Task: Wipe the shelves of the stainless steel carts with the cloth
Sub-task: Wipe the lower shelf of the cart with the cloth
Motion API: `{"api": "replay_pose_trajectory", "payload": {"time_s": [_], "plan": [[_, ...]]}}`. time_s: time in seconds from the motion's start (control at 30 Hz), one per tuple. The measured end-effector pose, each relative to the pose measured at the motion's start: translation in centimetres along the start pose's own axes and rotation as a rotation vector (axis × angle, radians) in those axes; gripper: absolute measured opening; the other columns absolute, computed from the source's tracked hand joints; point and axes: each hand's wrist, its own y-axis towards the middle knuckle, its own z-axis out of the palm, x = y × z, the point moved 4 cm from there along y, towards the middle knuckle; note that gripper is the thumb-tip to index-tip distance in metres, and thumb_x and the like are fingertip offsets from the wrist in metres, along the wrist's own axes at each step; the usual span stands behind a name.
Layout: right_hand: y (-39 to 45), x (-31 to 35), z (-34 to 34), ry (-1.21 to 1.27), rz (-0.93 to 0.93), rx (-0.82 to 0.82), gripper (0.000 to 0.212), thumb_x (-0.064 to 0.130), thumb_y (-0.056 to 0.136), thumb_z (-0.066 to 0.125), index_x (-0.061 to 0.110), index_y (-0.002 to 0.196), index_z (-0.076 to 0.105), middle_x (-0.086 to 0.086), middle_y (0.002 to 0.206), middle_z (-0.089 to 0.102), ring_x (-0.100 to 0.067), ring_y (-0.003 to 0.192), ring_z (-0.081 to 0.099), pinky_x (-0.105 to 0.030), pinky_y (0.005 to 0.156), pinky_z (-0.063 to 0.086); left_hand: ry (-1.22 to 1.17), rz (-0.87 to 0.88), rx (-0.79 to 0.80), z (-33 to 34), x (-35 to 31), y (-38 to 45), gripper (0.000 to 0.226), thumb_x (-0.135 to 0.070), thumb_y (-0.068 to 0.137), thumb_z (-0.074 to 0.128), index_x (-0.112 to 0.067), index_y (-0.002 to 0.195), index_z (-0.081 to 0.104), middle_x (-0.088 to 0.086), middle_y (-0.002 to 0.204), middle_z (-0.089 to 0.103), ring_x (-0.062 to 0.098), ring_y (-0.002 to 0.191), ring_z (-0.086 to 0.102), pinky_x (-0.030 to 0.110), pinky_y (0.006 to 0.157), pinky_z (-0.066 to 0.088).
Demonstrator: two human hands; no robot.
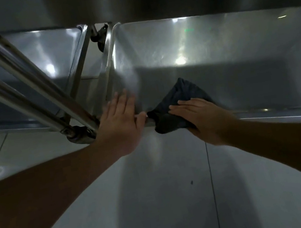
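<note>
The right hand (200, 117), right of centre in the frame, lies flat with fingers spread, pressing the dark crumpled cloth (176, 107) onto the front lip of the low stainless steel cart shelf (216, 59). The left hand (121, 120), just beside it, rests open and flat on the shelf's near corner, apparently steadying the cart. To wipe well, I would keep the palm flat, push the cloth away across the shiny shelf in overlapping passes, and reach the corners by the slanted steel cart legs (20, 79) at upper left.
</note>
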Motion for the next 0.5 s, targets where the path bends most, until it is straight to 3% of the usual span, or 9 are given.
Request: {"api": "replay_pose_trajectory", "payload": {"time_s": [0.1,0.23,0.3,0.4,0.5], "plan": [[-2.2,-1.8,-0.6,-0.045,0.017,0.035,0.064,0.028,0.102,0.058,0.029,0.161,0.032,0.006,0.163,0.04,-0.017,0.152,0.033,-0.034,0.124,0.013,-0.003,0.043,-0.021,0.0,-2.0,-0.5,0.074,-0.058,0.107,0.009,-0.019,0.17,0.006,0.004,0.178,0.001,0.021,0.164,-0.005,0.033,0.125,-0.012],[-4.9,-3.0,-1.8,-0.045,0.097,0.09,0.063,0.022,0.105,0.054,0.031,0.162,0.029,0.007,0.166,0.036,-0.017,0.153,0.031,-0.034,0.126,0.014,-0.012,0.037,0.023,0.7,-5.4,-1.9,0.079,-0.057,0.103,0.014,-0.016,0.17,0.007,0.007,0.178,0.004,0.025,0.164,0.002,0.042,0.13,0.003],[-5.9,-2.7,-2.4,-0.047,0.164,0.13,0.062,0.02,0.106,0.052,0.031,0.162,0.028,0.007,0.166,0.035,-0.018,0.153,0.032,-0.038,0.127,0.021,-0.05,0.073,0.057,1.3,-8.3,-3.2,0.076,-0.057,0.106,0.017,-0.017,0.17,0.003,0.006,0.178,0.001,0.023,0.163,-0.001,0.041,0.129,0.002],[-7.0,-1.4,-3.7,-0.036,0.269,0.165,0.06,0.016,0.104,0.054,0.028,0.159,0.034,0.002,0.162,0.043,-0.022,0.148,0.041,-0.043,0.124,0.03,-0.116,0.098,0.134,2.1,-11.9,-5.5,0.08,-0.055,0.107,0.04,-0.025,0.168,-0.001,0.001,0.177,0.001,0.022,0.163,0.0,0.039,0.125,0.001],[-8.8,0.4,-5.5,0.016,0.36,0.225,0.052,0.009,0.099,0.058,0.029,0.146,0.049,0.001,0.141,0.063,-0.023,0.123,0.062,-0.041,0.107,0.05,-0.134,0.043,0.222,1.5,-13.6,-8.4,0.093,-0.045,0.1,0.064,-0.03,0.167,0.002,0.001,0.176,0.005,0.026,0.163,0.006,0.044,0.126,0.012]]}}
